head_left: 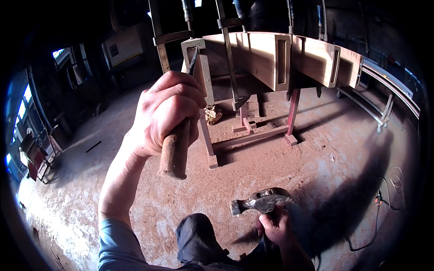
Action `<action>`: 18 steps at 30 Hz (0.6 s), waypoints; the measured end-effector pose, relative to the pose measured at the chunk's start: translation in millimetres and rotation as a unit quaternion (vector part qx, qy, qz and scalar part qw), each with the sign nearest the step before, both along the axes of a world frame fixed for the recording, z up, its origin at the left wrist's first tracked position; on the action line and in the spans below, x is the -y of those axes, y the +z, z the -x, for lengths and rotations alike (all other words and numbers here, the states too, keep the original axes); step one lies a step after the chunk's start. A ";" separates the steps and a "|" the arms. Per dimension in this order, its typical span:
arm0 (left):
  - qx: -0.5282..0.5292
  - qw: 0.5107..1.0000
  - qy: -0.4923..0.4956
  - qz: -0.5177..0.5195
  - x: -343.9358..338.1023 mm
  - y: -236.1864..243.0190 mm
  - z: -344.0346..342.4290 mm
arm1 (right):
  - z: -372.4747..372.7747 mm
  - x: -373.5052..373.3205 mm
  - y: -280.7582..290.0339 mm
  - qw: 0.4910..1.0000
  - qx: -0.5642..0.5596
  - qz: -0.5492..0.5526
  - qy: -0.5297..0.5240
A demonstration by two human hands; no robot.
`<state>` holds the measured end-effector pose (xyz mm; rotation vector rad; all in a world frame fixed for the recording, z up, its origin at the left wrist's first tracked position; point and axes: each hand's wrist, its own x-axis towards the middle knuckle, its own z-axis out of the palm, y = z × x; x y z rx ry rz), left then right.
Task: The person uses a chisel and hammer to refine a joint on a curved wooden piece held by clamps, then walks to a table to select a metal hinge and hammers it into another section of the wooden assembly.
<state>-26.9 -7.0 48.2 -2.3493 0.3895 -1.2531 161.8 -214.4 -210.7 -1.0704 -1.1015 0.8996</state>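
The left hand (pixel 172 106), toward ten o'clock from the centre, is wrapped round a wood chisel (pixel 174 156), its fingers hiding where handle meets blade. The chisel's blade points up to twelve o'clock, its tip overlapping the slotted end of a pale wooden piece (pixel 209 86); whether they touch I cannot tell.

At five o'clock the right hand (pixel 276 226) grips a claw hammer (pixel 262 202) just below the head; the lower handle is lost in shadow. Bar clamps (pixel 230 58) at twelve to one o'clock are cut off by the top edge, as they hold more slotted timber (pixel 266 63). A crumpled brown scrap (pixel 212 115) beneath is hard to make out.

Reddish dust coats the pale floor (pixel 176 194) around a red trestle (pixel 294 108). A cable (pixel 377 217) lies at four o'clock. Bright windows (pixel 21 110) show at nine; the background at eleven sinks into darkness.
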 end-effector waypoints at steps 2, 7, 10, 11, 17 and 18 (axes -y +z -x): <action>0.008 1.000 0.003 -0.002 -0.1 0.0 -2.1 | -1.2 -0.7 -2.7 1.000 0.012 -0.004 -0.001; 0.008 1.000 0.005 0.003 1.0 -0.5 -2.6 | -0.3 -0.9 -5.5 1.000 0.011 -0.009 -0.011; 0.000 1.000 0.001 0.003 -0.6 -2.4 -3.0 | -1.1 -0.3 -5.3 1.000 0.007 0.001 -0.013; -0.002 1.000 0.000 0.005 -0.6 -2.2 -3.6 | -1.3 -0.1 -4.8 1.000 0.005 0.006 -0.014; 0.018 1.000 0.016 0.014 4.8 3.0 -3.4 | -0.8 -0.9 0.0 1.000 -0.020 0.005 -0.001; 0.021 1.000 0.017 0.013 5.9 4.4 -4.0 | -1.2 -1.3 2.2 1.000 -0.016 -0.002 0.000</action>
